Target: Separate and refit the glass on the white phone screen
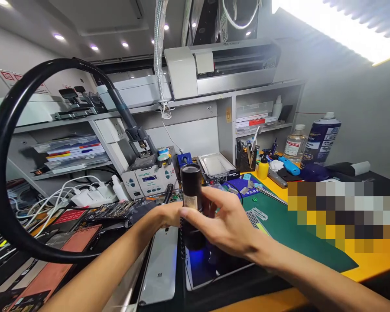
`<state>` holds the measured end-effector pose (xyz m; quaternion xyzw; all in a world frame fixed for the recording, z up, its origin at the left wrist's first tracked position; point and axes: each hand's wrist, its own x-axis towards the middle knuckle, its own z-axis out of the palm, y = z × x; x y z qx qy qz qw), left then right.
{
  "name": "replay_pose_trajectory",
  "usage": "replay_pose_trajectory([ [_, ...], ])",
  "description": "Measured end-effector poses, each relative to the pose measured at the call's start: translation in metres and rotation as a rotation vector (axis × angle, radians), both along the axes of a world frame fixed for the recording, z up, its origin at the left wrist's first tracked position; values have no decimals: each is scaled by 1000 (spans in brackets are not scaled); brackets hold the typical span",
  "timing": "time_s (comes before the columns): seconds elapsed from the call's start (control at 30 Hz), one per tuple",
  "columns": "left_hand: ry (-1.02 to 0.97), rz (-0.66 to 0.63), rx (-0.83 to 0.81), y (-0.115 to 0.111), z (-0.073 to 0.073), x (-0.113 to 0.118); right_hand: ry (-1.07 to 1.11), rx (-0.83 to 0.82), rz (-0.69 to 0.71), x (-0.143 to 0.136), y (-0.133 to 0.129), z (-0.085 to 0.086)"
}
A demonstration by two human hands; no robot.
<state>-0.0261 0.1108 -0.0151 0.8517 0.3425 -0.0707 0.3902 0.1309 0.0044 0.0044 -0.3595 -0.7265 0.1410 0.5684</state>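
Observation:
My right hand (225,219) is wrapped round a black flashlight (191,184), held upright with a pale label on its barrel. Blue-violet light from its lower end falls on a white-framed tablet (208,284) with a dark screen, lying below. Behind the flashlight, my left hand (170,214) reaches in from the left. Its fingers are hidden by the flashlight, so their grip does not show. Left of the tablet lies a silver phone back (159,268) with a "mi" logo.
A hot air station (149,180) stands behind the hands, with a black hose (3,173) looping on the left. The green mat (295,238) bears a blade (259,214) and tweezers (269,193). Bottles and a spray can (321,138) stand at the back right. Circuit boards (110,212) lie left.

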Motion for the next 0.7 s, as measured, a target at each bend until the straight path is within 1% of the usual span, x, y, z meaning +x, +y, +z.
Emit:
replay_pose_trajectory([
  [0.07,67,2,-45,0,-3,2,35,-64,-23,13,3,7],
  [0.13,123,-5,-87,0,-5,4,38,-68,-59,26,5,10],
  [0.2,155,-19,-117,1,-5,5,1,-37,-117,35,7,10],
  [0.3,171,-33,-145,1,-1,8,-54,5,-173,45,10,5],
  [0.5,151,-11,-160,-7,8,11,-89,4,-188,49,15,-9],
  [0.7,154,0,-171,-5,5,11,-125,-19,-184,47,17,-17],
])
